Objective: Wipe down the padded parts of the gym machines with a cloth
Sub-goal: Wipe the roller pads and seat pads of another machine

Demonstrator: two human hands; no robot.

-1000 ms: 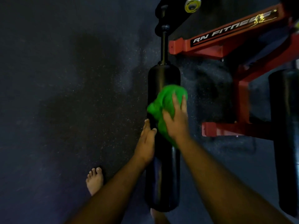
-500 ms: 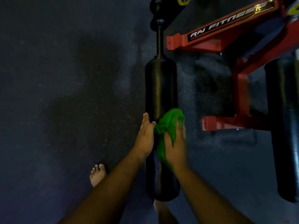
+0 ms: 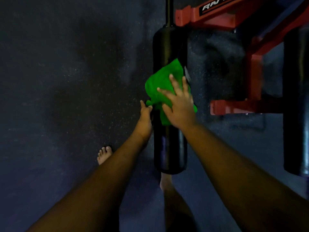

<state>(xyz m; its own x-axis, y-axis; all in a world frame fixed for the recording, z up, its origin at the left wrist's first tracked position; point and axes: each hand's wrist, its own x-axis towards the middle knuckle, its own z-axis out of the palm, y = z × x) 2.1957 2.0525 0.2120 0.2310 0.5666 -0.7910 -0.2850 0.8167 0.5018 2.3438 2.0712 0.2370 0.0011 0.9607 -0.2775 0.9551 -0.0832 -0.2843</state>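
A long black padded roller [image 3: 168, 47] runs up the middle of the view, mounted on a black rod at its top. A bright green cloth [image 3: 160, 81] lies bunched on the roller's middle. My right hand [image 3: 178, 104] presses flat on the cloth with its fingers spread and straight. My left hand [image 3: 145, 118] rests against the roller's left side just below the cloth, fingers straight, its thumb touching the cloth's lower corner.
The red machine frame [image 3: 222, 15] with white lettering stands at the upper right, a lower red bar [image 3: 234, 107] beside my right hand. A second black roller [image 3: 296, 97] hangs at the right edge. Dark speckled rubber floor [image 3: 66, 81] spreads left; my bare feet [image 3: 104, 154] stand below.
My right hand slid the cloth down the roller, then back up toward its middle, and its fingers are now spread wider. My left hand stayed on the roller's left side.
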